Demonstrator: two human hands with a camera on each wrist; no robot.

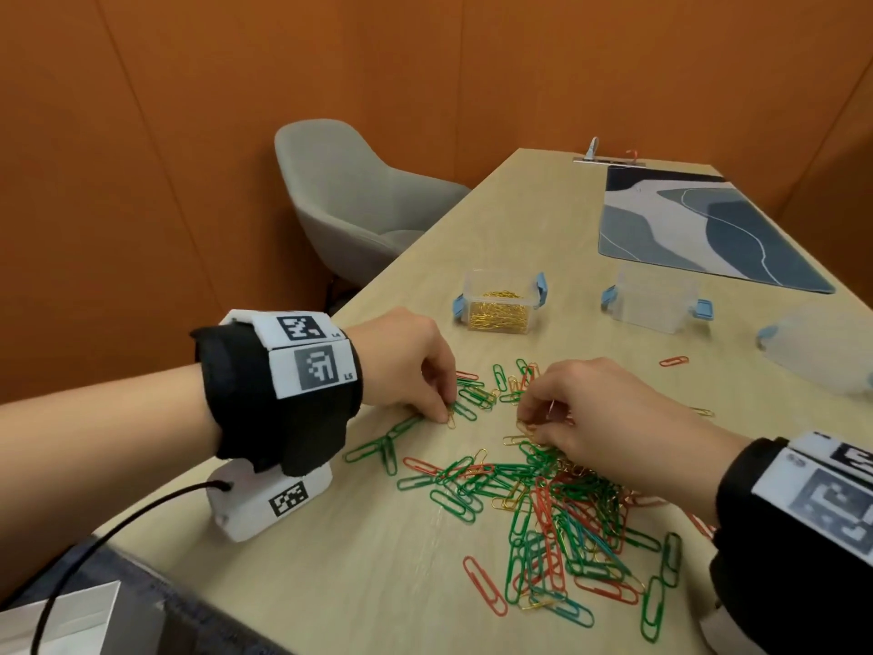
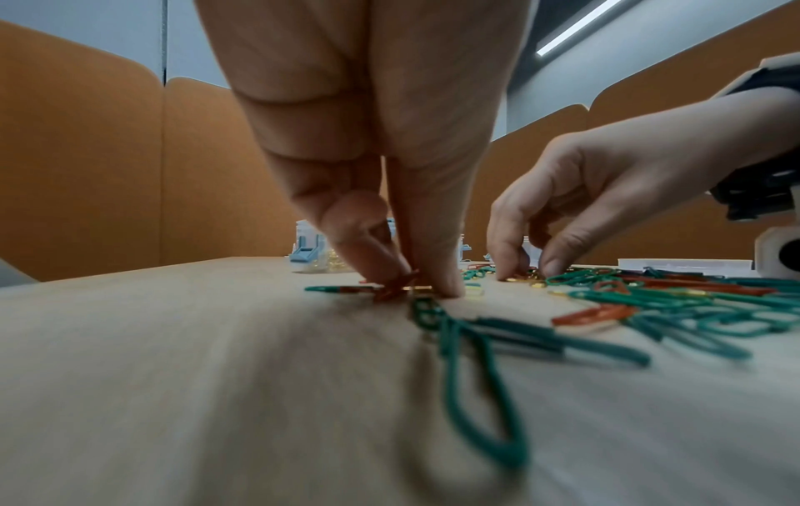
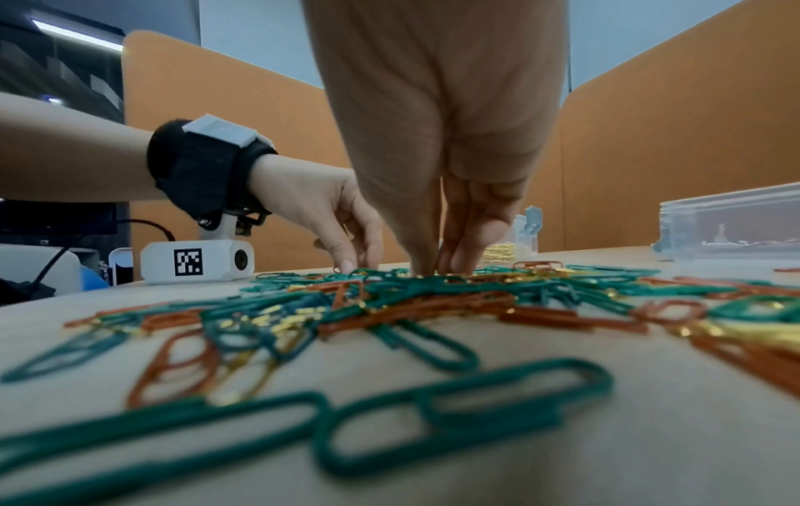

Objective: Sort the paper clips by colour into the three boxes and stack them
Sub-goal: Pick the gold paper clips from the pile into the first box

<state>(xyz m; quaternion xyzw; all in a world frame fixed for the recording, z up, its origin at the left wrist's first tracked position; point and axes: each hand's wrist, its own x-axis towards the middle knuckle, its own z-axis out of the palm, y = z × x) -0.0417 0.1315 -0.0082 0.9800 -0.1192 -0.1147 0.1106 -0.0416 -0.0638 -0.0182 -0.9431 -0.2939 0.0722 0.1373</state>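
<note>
Three clear boxes (image 1: 500,302), two hands (image 1: 406,361), one chair (image 1: 349,196).

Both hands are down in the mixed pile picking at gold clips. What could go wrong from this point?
1. The gold paper clips lie tangled among green paper clips and red ones, so the right hand may lift a wrong colour along.
2. The left hand pinches a small clip flat on the wooden table; its grip could slip.
3. The clear plastic box of gold clips stands apart from the pile, so clips may drop on the way.

Paper clips (image 1: 543,503): green, red, gold, mixed
Box at 12 o'clock (image 1: 499,302): clear, blue latches, gold clips
Mat (image 1: 699,229): blue-grey waves
Wall (image 1: 189,134): orange
</note>
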